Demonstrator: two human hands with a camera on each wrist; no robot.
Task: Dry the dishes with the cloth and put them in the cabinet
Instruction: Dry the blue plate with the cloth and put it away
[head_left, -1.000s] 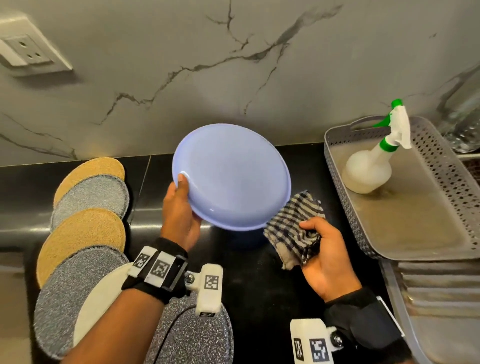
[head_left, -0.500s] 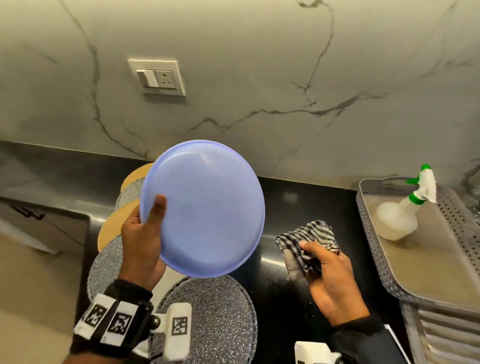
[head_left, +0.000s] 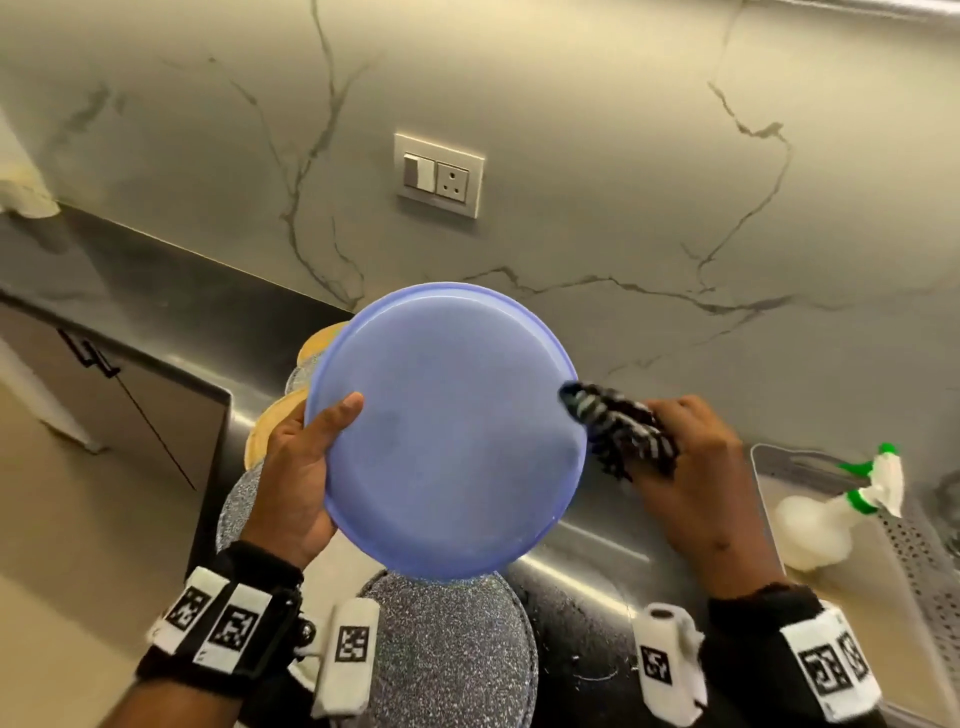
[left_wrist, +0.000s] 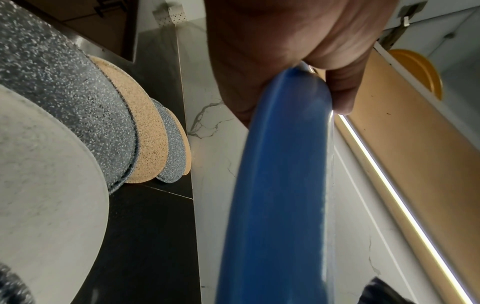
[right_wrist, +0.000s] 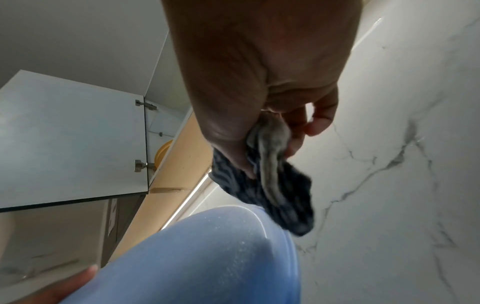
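The blue plate (head_left: 447, 431) is held up in the air above the black counter (head_left: 582, 566), tilted, with its bottom side toward the head camera. Its far rim is in front of the marble wall (head_left: 623, 156), and its lower rim hangs over a round speckled grey mat (head_left: 447, 639). More round mats (left_wrist: 145, 131), tan and grey, lie overlapping on the counter at the left. At the right a grey perforated tray (head_left: 914, 551) holds a spray bottle (head_left: 826, 525). The upper cabinet door (right_wrist: 72, 139) stands open, and a yellow dish (right_wrist: 162, 153) shows inside. The left hand (head_left: 296, 467) grips the plate's left rim, thumb on the bottom side. The right hand (head_left: 691, 467) closes its fingers around the checkered cloth (head_left: 618, 431), which touches the plate's right rim.
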